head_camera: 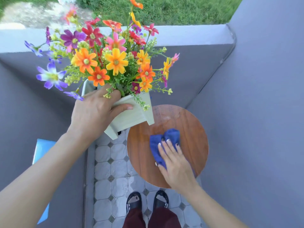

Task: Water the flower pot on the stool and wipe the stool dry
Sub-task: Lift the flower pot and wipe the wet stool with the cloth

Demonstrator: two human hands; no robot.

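Note:
My left hand [97,112] grips the rim of a pale square flower pot [133,115] and holds it in the air, tilted, up and left of the stool. Bright flowers [113,60] in orange, yellow, red and purple fill the pot. The round wooden stool [189,122] stands below to the right, with a wet sheen on its far part. My right hand [176,163] presses a crumpled blue cloth [171,136] flat on the middle of the stool top.
Grey walls close in on the left, right and far side, with grass beyond the low far wall [189,33]. The floor is pale tile [111,175]. A blue object [41,145] sits at the left behind my arm. My two feet [148,203] stand just before the stool.

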